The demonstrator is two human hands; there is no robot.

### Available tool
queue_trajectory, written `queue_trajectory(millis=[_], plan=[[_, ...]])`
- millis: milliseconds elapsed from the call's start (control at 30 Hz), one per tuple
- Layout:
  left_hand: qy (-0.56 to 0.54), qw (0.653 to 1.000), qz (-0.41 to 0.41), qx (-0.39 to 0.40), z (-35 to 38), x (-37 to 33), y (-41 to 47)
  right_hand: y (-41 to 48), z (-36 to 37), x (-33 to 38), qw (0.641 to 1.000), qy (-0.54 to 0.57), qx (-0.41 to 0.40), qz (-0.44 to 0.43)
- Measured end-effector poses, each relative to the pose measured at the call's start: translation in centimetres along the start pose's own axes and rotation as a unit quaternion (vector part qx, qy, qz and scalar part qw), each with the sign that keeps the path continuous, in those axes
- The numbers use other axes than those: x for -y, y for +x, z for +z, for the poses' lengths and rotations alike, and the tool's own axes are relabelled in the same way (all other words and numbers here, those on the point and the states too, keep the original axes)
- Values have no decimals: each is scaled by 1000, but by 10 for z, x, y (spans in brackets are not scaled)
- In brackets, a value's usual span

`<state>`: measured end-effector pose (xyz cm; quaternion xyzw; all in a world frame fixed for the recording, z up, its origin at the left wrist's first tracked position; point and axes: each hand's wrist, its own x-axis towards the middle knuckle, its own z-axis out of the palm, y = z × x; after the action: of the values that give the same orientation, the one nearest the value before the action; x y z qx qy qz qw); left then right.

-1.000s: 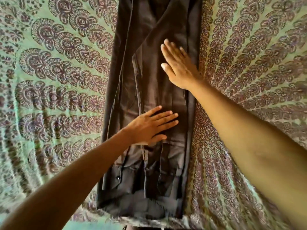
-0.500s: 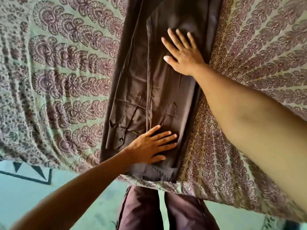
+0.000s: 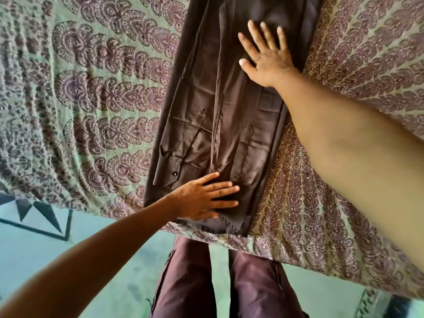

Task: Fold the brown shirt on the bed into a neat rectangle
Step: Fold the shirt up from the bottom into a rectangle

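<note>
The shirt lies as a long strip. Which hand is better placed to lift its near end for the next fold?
Probably the left hand: it lies flat on the brown shirt, just by its near end. The right hand presses flat farther up and could hold the fold line.

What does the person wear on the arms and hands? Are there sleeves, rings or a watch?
The left arm and right arm are bare as far as the picture shows: no sleeves. The left hand and right hand have no ring, watch, bracelet or glove.
</note>
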<state>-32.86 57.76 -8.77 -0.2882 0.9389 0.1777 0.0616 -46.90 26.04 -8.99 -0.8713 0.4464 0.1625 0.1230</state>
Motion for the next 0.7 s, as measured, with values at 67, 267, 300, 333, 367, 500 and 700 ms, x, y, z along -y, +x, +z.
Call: queue_trajectory(millis=[67, 267, 300, 333, 367, 500, 700], plan=[[-6, 1000, -11, -18, -5, -3, -3, -8, -1, 6, 1000, 27, -3, 12], [6, 1000, -24, -14, -18, 15, 35, -93, 31, 25, 995, 62, -81, -16], [14, 1000, 0, 8, -18, 16, 40, -105, 38, 26, 994, 64, -85, -8], [23, 999, 15, 24, -17, 16, 41, -115, 44, 28, 994, 67, -89, 4], [28, 999, 23, 27, -14, 15, 41, -125, 51, 31, 993, 69, -91, 18], [7, 1000, 10, -2, -7, -1, 26, -147, 69, 39, 995, 40, -67, 64], [-73, 996, -14, -54, -29, 5, -32, -159, 46, 71, 975, 110, -122, 151]])
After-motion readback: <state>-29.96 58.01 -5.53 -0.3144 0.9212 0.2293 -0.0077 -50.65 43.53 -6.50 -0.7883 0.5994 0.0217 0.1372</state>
